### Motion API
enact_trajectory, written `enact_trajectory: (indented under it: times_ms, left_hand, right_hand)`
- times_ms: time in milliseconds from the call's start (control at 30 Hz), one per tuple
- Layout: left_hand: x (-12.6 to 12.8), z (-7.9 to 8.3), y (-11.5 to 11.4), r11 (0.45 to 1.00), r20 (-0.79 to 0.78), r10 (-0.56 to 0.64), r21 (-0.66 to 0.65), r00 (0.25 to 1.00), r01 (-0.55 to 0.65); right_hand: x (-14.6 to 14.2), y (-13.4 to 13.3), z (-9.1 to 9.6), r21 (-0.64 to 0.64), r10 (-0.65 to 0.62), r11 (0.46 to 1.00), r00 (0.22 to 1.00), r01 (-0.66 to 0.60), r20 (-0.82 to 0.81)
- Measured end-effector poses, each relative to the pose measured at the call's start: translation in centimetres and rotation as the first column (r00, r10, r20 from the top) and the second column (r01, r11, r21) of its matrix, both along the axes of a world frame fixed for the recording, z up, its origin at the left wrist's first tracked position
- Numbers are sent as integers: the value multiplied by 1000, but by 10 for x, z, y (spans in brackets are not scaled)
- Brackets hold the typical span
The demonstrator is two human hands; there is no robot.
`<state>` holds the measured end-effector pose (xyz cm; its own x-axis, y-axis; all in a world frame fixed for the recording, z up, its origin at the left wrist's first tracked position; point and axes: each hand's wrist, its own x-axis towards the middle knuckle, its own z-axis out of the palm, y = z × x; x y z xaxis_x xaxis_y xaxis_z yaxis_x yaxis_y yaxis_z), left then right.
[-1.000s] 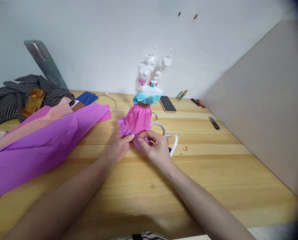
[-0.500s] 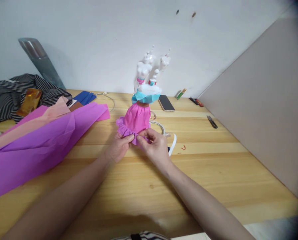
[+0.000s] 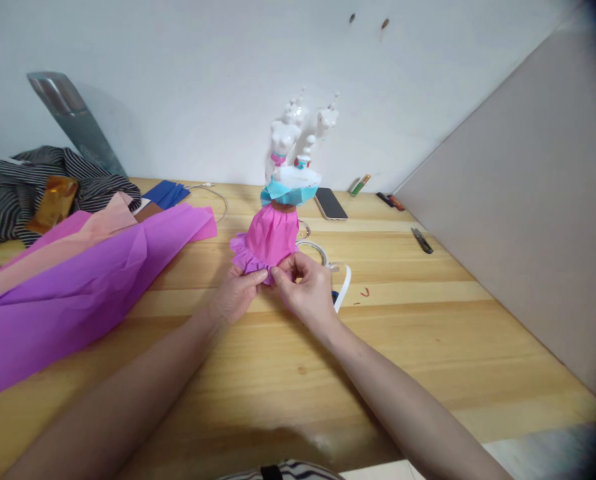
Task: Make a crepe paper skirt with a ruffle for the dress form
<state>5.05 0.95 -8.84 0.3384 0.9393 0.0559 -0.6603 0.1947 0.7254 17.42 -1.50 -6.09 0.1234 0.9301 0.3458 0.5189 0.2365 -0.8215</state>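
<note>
A white doll figure (image 3: 289, 143) stands on the wooden table (image 3: 428, 333), wearing a turquoise paper layer (image 3: 289, 193) over a pink paper skirt (image 3: 272, 237). A purple ruffle (image 3: 245, 257) runs along the skirt's hem. My left hand (image 3: 238, 293) pinches the ruffle at the front of the hem, fingers closed. My right hand (image 3: 305, 287) pinches the same ruffle right beside it, fingertips almost touching the left ones.
Large purple and pink tissue sheets (image 3: 78, 280) cover the table's left. Striped cloth (image 3: 33, 193) and blue paper (image 3: 165, 193) lie behind them. A tape roll (image 3: 315, 250), white strip (image 3: 343, 287), phone (image 3: 331, 203), snips (image 3: 421, 240) and pens (image 3: 391, 200) lie right. A grey partition (image 3: 528, 200) bounds the right.
Both hands have crept slightly up and together along the hem, gathering the purple ruffle tighter. The doll stays upright.
</note>
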Motion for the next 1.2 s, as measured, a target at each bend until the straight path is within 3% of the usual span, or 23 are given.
enact_trajectory:
  times_ms: [533, 800, 967, 1200]
  left_hand:
    - [-1, -1, 1, 1000, 5, -9, -5, 1000, 9]
    - [1, -3, 4, 1000, 37, 24, 3, 999, -25]
    - [1, -2, 4, 998, 51, 55, 0, 997, -55]
    - [0, 0, 1, 1000, 7, 3, -12, 1000, -3]
  right_hand:
    - [-10, 5, 1, -12, -52, 999, 997, 51, -61]
    - [-2, -3, 3, 15, 47, 999, 999, -46, -22]
    - [4, -8, -2, 2, 43, 999, 998, -42, -43]
    - [5, -7, -3, -13, 93, 996, 995, -94, -47]
